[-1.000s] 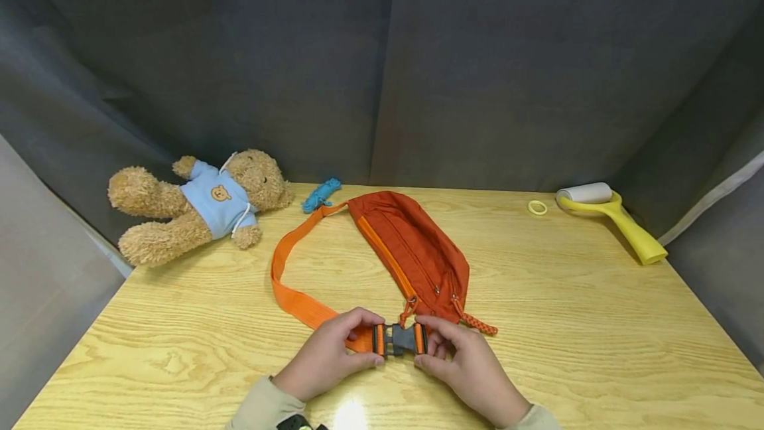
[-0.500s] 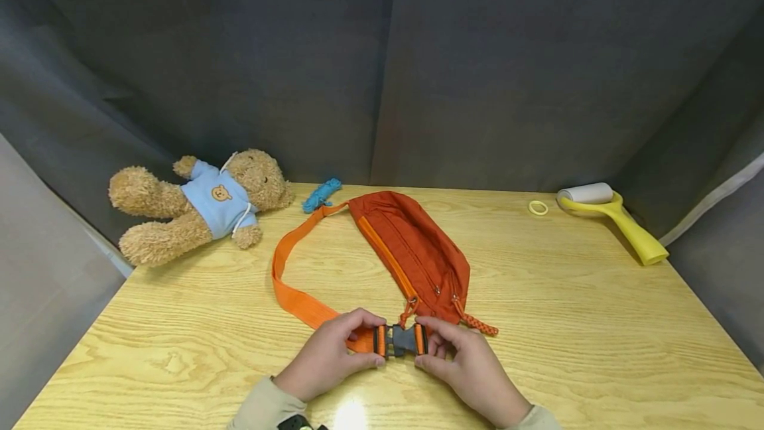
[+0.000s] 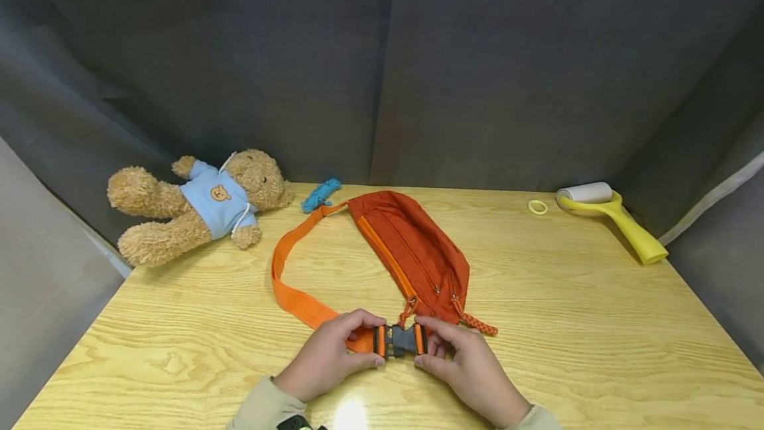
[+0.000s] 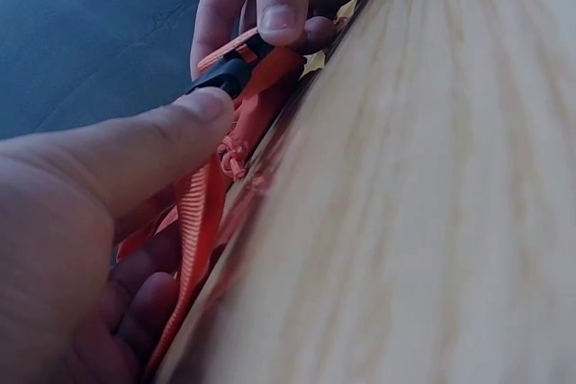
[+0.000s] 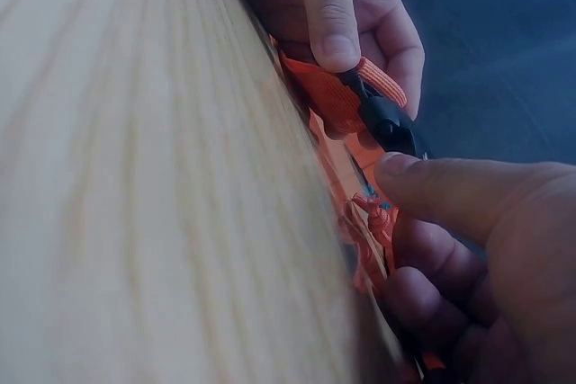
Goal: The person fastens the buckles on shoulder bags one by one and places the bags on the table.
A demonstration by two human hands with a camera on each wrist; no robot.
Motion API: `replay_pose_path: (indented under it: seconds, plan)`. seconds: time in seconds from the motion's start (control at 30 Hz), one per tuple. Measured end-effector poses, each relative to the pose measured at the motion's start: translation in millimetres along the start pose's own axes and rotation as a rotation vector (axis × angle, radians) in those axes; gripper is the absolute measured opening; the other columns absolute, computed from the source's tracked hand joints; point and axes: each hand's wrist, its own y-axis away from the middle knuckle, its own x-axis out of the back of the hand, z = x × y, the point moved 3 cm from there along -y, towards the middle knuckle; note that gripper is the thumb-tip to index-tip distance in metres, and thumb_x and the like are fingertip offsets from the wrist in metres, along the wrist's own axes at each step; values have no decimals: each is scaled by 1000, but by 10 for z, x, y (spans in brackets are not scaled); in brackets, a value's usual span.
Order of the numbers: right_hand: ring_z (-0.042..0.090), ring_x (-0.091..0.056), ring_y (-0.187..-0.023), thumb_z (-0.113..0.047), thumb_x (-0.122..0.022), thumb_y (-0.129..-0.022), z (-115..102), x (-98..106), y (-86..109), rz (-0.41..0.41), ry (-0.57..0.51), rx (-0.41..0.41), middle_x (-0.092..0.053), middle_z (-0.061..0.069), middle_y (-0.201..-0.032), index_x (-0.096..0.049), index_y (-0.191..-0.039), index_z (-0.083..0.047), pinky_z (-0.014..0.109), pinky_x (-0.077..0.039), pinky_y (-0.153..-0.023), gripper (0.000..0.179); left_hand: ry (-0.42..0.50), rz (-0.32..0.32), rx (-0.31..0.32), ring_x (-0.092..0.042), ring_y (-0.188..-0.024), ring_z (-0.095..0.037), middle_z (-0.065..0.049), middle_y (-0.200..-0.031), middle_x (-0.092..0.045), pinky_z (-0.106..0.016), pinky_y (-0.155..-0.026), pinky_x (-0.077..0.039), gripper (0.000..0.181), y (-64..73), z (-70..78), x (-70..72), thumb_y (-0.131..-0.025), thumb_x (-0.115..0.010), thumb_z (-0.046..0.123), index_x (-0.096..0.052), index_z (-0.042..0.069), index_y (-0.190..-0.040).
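Observation:
A red-orange waist bag point(image 3: 412, 251) lies on the table, its orange strap point(image 3: 292, 284) looping out to the left. At the near end is its black side-release buckle point(image 3: 403, 339), the two halves in line and meeting; whether they are fully clicked cannot be told. My left hand point(image 3: 334, 350) pinches the buckle's left end between thumb and fingers, where the strap threads through. The right end is pinched the same way by my right hand point(image 3: 462, 363). In the left wrist view, the buckle point(image 4: 229, 74) is held slightly above the table between both thumbs.
A teddy bear point(image 3: 221, 198) in a blue top lies at the back left. Blue cord point(image 3: 321, 195) sits bundled behind the strap. Toward the back right are a yellow ring point(image 3: 537, 208) and a yellow-handled lint roller point(image 3: 627, 224). Dark cloth point(image 3: 382, 71) hangs behind the table.

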Motion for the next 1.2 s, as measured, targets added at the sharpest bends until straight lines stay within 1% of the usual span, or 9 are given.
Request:
replay_pose_path:
  seconds: [0.27,0.57,0.77,0.93,1.2]
  plan:
    - [4,-51,-67,-15,-85,-82,1,-2,1,-9,8,-14,-59,-10,-77,-68,-128,-10,22,-45,-58,49,10,-4,8,-62,-104,-8,15,-120,-65,-30,-89,-53,44,-5,-3,-7,-83,-83,30,-65,34,-122]
    - [4,-50,-65,-17,-85,-81,11,-17,-6,-4,26,-34,-59,-11,-76,-68,-127,-11,22,-44,-58,50,9,-7,35,-62,-103,-8,16,-119,-65,-30,-88,-53,44,-3,-5,-9,-82,-84,31,-65,35,-122]
    - [4,-50,-65,-17,-85,-81,7,-13,-2,-11,16,-28,-58,-11,-76,-68,-127,-11,22,-44,-58,49,7,-7,34,-62,-105,-9,14,-120,-65,-30,-89,-53,44,-5,6,-6,-82,-84,31,-66,34,-122]
    - [4,-50,-65,-17,-84,-82,4,-10,-2,-19,18,-20,-58,-11,-76,-68,-128,-12,22,-44,-58,49,-12,-9,27,-61,-108,-11,13,-122,-65,-30,-90,-53,44,-5,8,-7,-83,-83,31,-66,35,-123]
    - [4,-50,-64,-17,-85,-82,8,-16,-3,-18,19,-22,-58,-11,-76,-68,-127,-12,22,-44,-58,48,-22,-13,33,-61,-110,-12,14,-122,-65,-32,-92,-52,44,-6,5,-11,-83,-83,32,-65,36,-123]
